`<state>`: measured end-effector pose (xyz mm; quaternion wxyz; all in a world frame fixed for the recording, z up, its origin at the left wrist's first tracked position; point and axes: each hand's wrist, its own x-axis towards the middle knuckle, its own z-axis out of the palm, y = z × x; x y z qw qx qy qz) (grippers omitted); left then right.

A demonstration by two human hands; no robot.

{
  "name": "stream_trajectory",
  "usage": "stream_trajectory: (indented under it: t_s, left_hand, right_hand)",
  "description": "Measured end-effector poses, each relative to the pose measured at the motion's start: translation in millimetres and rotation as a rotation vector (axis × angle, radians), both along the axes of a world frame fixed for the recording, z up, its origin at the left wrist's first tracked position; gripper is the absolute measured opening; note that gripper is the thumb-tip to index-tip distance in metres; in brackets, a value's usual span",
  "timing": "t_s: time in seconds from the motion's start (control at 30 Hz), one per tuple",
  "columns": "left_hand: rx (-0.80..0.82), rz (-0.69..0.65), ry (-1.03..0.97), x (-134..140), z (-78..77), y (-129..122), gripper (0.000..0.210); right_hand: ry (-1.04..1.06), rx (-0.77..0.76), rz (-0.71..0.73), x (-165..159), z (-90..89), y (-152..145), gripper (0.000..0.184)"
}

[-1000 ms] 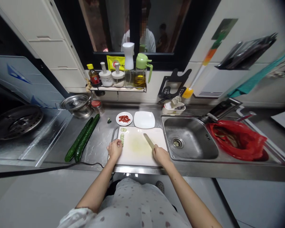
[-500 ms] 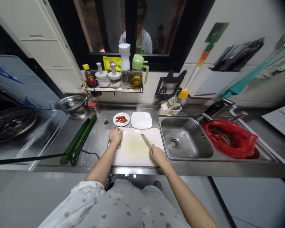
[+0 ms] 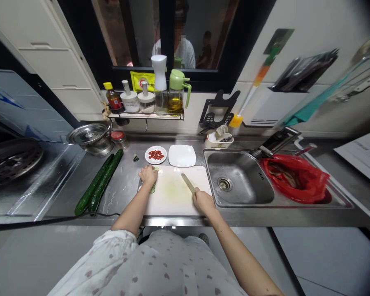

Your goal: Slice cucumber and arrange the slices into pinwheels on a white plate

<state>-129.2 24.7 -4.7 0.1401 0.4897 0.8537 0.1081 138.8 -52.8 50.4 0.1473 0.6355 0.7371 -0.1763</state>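
Note:
My right hand (image 3: pixel 203 201) is closed around the handle of a kitchen knife (image 3: pixel 187 181). The blade lies low over the white cutting board (image 3: pixel 172 203), pointing away and to the left. At the board's left edge my left hand (image 3: pixel 148 176) is cupped over thin cucumber slices (image 3: pixel 153 189), fingers bent around them and partly hidden. More slices show just beyond its fingertips. A wet, pale green patch marks the middle of the board. Behind the board stand a small plate of chopped red chili (image 3: pixel 156 155) and a white square plate (image 3: pixel 181 156).
Two whole cucumbers (image 3: pixel 99 181) lie on the left of the counter, a dark cable (image 3: pixel 105 214) near their ends. To the right is a sink (image 3: pixel 239 176) with a red plastic bag (image 3: pixel 296 181) beside it. A condiment rack (image 3: pixel 146 116) hangs behind.
The view has shifted slightly, and the cable at the left sits lower, off most of the cucumbers. Both hands and the knife keep their places on the board.

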Motion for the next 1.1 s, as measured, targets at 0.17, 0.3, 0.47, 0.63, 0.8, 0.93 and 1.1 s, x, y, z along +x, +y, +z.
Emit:
stream_trajectory:
  t_s: [0.17, 0.3, 0.47, 0.63, 0.8, 0.93, 1.1]
  left_hand:
    - [0.012, 0.012, -0.027, -1.1, -1.3, 3.2, 0.019]
    - [0.047, -0.013, -0.076, 0.8, -0.7, 5.2, 0.012]
    - [0.114, 0.005, -0.233, 6.5, 2.2, 1.2, 0.014]
    - [0.119, -0.091, -0.470, 12.6, 1.8, -11.4, 0.021]
    - [0.018, -0.346, -0.550, 15.7, 3.1, -28.7, 0.020]
    - [-0.086, -0.595, -0.460, 21.3, 10.7, -37.5, 0.017]
    - [-0.095, -0.690, -0.265, 32.9, 16.6, -40.3, 0.024]
  right_hand:
    - [0.010, -0.003, -0.012, -0.3, -0.6, -0.2, 0.032]
    - [0.015, -0.004, -0.016, -0.5, -0.3, 0.2, 0.031]
    - [0.012, -0.006, -0.014, -0.3, -0.9, 1.1, 0.030]
    - [0.014, -0.012, -0.019, 0.4, -2.7, 1.3, 0.031]
    - [0.015, 0.002, -0.011, 0.3, -3.8, 1.4, 0.031]
    - [0.017, 0.003, -0.012, -0.2, -3.6, 1.2, 0.030]
    - [0.025, 0.000, -0.013, -0.5, -3.6, 0.9, 0.030]
